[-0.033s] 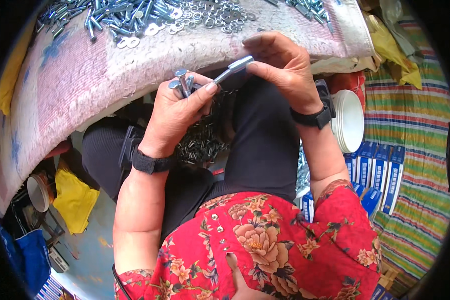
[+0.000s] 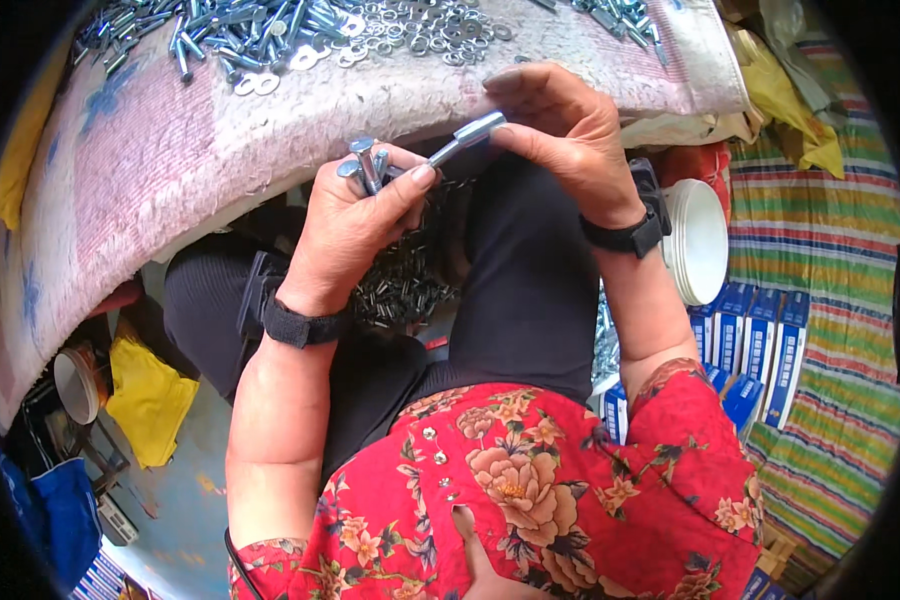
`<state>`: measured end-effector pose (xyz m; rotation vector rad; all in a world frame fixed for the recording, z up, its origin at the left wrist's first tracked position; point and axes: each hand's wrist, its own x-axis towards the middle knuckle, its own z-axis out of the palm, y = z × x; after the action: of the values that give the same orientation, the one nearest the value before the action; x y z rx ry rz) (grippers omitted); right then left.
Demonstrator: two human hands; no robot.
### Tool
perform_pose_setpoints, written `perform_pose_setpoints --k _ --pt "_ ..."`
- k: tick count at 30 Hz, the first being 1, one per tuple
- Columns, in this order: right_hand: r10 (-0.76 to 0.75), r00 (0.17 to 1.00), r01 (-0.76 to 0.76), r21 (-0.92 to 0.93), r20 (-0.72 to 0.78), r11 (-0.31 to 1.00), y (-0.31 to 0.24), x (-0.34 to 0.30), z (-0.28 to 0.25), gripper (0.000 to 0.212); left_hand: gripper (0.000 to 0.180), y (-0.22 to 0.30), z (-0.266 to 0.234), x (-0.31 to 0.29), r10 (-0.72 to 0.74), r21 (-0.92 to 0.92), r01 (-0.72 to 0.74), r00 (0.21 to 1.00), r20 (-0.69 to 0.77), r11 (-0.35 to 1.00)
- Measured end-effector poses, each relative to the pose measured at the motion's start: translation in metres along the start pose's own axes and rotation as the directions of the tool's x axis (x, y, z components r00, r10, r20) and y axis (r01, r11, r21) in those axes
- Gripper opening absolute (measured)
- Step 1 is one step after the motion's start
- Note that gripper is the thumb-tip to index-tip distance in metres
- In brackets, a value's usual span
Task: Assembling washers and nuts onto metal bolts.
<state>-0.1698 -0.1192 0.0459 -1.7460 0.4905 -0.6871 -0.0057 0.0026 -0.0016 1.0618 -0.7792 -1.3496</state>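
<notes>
My left hand [image 2: 355, 220] is closed round several silver bolts [image 2: 373, 178], their round heads sticking up from the fist. Its thumb and forefinger pinch the thin shank of another metal piece, an anchor bolt with a thick cylindrical sleeve [image 2: 480, 128] at its far end, which points up and to the right. Against that sleeve's end rests the thumb of my right hand [image 2: 570, 145]. The other right fingers are spread, curving above the sleeve and apart from it. Black bands go round both wrists.
Ahead, a cloth-covered table [image 2: 170, 160] bears heaped bolts [image 2: 260, 35], washers [image 2: 430, 30] and more bolts [image 2: 620, 15]. Dark metal parts [image 2: 400, 290] lie below my hands. At right are a white bucket [image 2: 700, 240] and blue boxes [image 2: 760, 335]; a yellow cloth [image 2: 150, 400] is at left.
</notes>
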Motion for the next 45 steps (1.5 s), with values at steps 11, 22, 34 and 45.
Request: perform_pose_setpoints --k 11,22,34,45 --pt "-0.045 0.999 0.045 0.028 -0.022 0.999 0.003 -0.004 0.01 0.033 0.012 0.002 -0.003 -0.002 0.167 0.116 -0.161 0.985 -0.048 0.98" --pt "0.031 0.991 0.019 0.372 -0.128 0.928 0.021 -0.016 0.036 0.024 0.015 0.001 -0.002 -0.003 0.24 0.193 -0.223 0.968 -0.067 0.955" --pt "0.134 0.99 -0.136 0.049 0.048 0.989 0.019 -0.018 0.035 0.025 0.031 0.004 0.005 -0.005 0.225 0.313 -0.248 0.968 0.108 0.917" --pt "-0.265 0.964 0.131 -0.838 -0.016 0.53 0.039 0.037 -0.058 0.023 0.016 0.002 -0.001 -0.002 0.043 0.015 -0.043 0.999 -0.026 0.999"
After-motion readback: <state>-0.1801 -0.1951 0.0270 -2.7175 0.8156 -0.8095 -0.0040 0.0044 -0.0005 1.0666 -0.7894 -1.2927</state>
